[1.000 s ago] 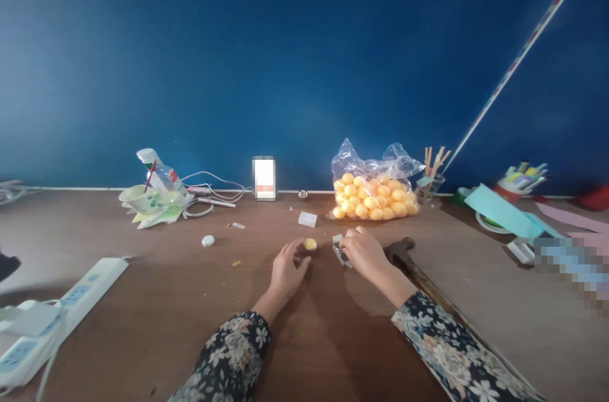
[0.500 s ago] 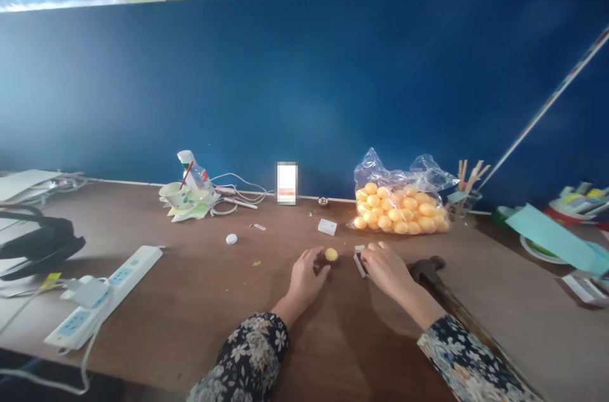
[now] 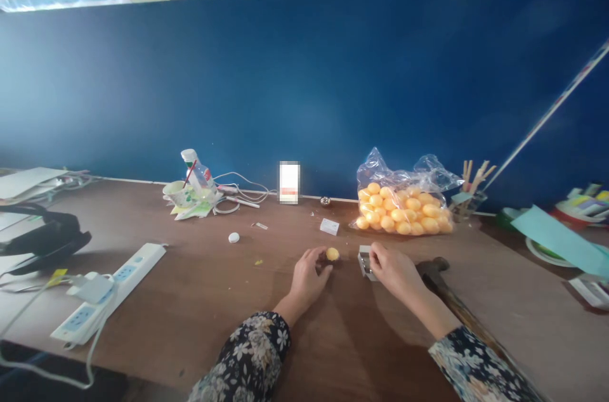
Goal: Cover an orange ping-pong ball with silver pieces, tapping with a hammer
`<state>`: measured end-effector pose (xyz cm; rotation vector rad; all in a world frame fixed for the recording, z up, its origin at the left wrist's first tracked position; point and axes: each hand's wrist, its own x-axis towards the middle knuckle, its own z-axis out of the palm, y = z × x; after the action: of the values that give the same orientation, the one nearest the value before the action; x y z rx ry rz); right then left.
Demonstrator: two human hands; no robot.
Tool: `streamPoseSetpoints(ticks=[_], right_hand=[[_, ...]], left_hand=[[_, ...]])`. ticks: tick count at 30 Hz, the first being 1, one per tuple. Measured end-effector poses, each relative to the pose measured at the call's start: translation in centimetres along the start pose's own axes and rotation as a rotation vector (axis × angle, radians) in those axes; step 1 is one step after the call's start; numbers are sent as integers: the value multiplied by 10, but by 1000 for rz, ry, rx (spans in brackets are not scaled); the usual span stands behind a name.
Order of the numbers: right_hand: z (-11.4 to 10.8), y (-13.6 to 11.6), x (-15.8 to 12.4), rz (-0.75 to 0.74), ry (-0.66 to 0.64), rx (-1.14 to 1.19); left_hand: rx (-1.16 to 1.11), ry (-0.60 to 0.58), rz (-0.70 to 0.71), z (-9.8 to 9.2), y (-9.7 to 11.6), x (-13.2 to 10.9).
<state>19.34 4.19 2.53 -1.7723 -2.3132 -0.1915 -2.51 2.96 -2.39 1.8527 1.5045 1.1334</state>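
A small round yellow piece [image 3: 332, 254] sits at the fingertips of my left hand [image 3: 309, 274], whose thumb and fingers curve round its left side. My right hand [image 3: 391, 269] has its fingers pinched together over the right side of a small open white box [image 3: 365, 262]. Something dark and shiny shows inside the box; whatever the right fingertips hold is too small to make out. A white box piece [image 3: 329, 227] lies behind, between the two hands.
Right of my right hand lies a hammer [image 3: 445, 294]. A clear bag of yellow balls [image 3: 404, 208] stands behind it. On the left are a power strip [image 3: 111, 294], a white cap [image 3: 233, 238] and a plastic bottle [image 3: 202, 177]. A blue panel [image 3: 304, 85] rises behind the brown table [image 3: 228, 338].
My right hand has shifted slightly right, and more of the open white box and its inside now shows. My left hand stays at the yellow piece. The whole view has shifted slightly.
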Motion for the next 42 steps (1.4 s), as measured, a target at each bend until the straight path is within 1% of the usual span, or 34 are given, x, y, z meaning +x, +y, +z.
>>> streamPoseSetpoints(ticks=[3,7,9,11,14,17,19,22,26,30,34,38,42], right_hand=[[-2,1,0,-19,32,48],[1,5,-1,-47,104,223],[1,7,-2,-40,91,350],[-1,5,-4,-17,37,492],[-9,-4,-7,-7,-48,695],[-14,-18,-10,-32,-87,877],[-14,-28,-11,-25,-77,975],[-7,-42,-10,7,-8,1069],[8,-54,-7,51,95,1167],[21,-56,-7,93,172,1223],[23,-53,-11,115,233,1207],[24,-47,-15,126,281,1228],[26,-43,-18,105,313,1125]], left_hand=[[1,-1,1,-1,1,0],[3,-3,2,-1,1,0],[3,-4,1,0,1,0],[2,-5,-1,0,0,0],[-1,-4,-4,1,-1,0],[-3,-7,-1,1,-2,0],[-5,-12,8,1,-3,0],[-9,-17,28,0,-4,-1],[-12,-17,37,0,-4,-1],[1,-14,6,0,-3,0],[28,-35,-38,-2,-1,2],[74,-80,-72,-5,4,9],[154,-97,-83,-4,12,14]])
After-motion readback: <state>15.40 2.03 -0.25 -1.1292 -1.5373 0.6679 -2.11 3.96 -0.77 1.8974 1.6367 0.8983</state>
